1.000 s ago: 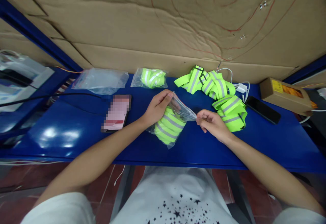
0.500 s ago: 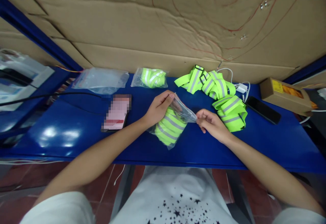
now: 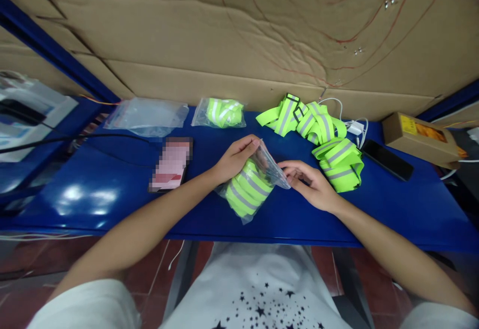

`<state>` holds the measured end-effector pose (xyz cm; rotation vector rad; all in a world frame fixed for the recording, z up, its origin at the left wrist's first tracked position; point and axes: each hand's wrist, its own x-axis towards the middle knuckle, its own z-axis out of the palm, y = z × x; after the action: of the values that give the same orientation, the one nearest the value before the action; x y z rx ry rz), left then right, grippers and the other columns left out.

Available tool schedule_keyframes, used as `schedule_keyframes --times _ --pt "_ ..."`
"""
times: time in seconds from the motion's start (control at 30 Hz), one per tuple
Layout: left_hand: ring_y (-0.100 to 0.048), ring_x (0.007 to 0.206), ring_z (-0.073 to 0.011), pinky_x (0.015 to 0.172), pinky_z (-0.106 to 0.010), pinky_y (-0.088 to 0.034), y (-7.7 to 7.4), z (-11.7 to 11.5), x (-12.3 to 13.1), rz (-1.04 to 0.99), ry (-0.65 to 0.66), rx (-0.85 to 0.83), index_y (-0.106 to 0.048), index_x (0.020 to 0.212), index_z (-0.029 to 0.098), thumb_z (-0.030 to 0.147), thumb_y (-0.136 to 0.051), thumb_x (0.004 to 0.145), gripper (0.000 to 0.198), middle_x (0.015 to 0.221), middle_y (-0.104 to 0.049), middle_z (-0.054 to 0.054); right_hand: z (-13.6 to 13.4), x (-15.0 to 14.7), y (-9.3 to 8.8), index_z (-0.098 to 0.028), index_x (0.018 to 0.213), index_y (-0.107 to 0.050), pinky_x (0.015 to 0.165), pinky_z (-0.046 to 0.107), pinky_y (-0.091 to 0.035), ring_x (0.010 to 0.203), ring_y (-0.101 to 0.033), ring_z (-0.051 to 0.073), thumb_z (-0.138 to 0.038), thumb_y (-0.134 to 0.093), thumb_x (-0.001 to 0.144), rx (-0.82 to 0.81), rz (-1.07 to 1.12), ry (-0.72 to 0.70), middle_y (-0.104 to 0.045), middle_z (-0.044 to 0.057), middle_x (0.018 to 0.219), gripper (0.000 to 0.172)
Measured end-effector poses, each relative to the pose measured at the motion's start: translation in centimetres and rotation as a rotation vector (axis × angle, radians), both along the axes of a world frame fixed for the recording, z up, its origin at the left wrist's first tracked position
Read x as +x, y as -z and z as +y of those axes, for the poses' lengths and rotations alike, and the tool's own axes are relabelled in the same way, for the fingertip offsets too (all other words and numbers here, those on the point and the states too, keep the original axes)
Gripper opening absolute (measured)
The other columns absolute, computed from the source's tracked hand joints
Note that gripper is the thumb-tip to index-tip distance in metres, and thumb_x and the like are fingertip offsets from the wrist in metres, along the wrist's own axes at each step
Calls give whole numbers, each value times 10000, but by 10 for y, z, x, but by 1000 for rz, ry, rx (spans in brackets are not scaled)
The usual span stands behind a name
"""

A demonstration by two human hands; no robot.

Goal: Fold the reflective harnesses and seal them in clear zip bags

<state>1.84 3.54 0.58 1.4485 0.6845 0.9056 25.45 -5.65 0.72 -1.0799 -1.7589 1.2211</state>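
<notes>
A clear zip-lock bag (image 3: 270, 170) lies tilted in front of me, with a folded neon-yellow reflective strap (image 3: 247, 191) inside it. My left hand (image 3: 239, 157) is closed on the bag's top corner, thumb and fingers pinching the plastic. At the other end of the zip edge, my right hand (image 3: 309, 181) pinches the bag between thumb and forefinger, its other fingers loosely curled. Right of that hand lies a loose bundle of reflective strap (image 3: 340, 166). More reflective straps with black buckles (image 3: 295, 114) lie behind it.
A bagged strap (image 3: 224, 113) and a stack of clear bags (image 3: 149, 114) lie along the back of the blue table (image 3: 123, 199). A phone (image 3: 172, 162) is at left, a black phone (image 3: 389, 159) and a cardboard box (image 3: 419, 139) at right. Cardboard (image 3: 187, 34) walls the back.
My right fingers have shifted slightly up and left along the zip edge, the thumb now lying along it. The bag has tilted a little toward me; my left hand keeps its pinch.
</notes>
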Motion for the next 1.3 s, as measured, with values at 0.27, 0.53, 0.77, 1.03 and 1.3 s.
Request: schedule_keyframes --times 0.27,0.53,0.77,1.03,1.3 --pt "-644 733 -138 735 -243 -514 0 1 -1 79 1 134 -658 894 160 541 -572 979 400 803 -681 -16 1 5 1 -221 1088 -616 723 285 -502 815 -618 156 -357 -624 983 -8 -41 -101 -650 37 947 172" --pt "-672 639 -152 660 -261 -537 -2 -1 0 59 81 75 -628 882 175 574 -564 972 413 716 -698 -12 -1 6 -6 -229 931 -592 706 288 -499 736 -582 143 -283 -657 924 137 -229 -211 -651 13 866 85" --pt "-683 607 -157 648 -272 -557 -1 4 -2 76 127 55 -614 873 184 560 -552 985 398 687 -706 -11 2 12 -7 -222 807 -578 646 276 -464 673 -572 132 -351 -689 933 179 -287 -191 -624 -6 765 212" --pt "-680 606 -155 625 -271 -556 -1 -1 1 36 58 58 -630 884 183 549 -571 979 383 702 -712 -12 4 11 -3 -214 1002 -632 674 282 -498 742 -619 144 -426 -701 922 -35 -217 -138 -668 9 845 236" --pt "-689 622 -157 640 -269 -569 -7 -6 0 -32 -6 90 -631 900 174 511 -563 997 357 700 -718 -16 6 8 4 -178 951 -618 399 203 -420 473 -522 85 -461 -753 869 -455 88 -75 -613 -38 660 324"
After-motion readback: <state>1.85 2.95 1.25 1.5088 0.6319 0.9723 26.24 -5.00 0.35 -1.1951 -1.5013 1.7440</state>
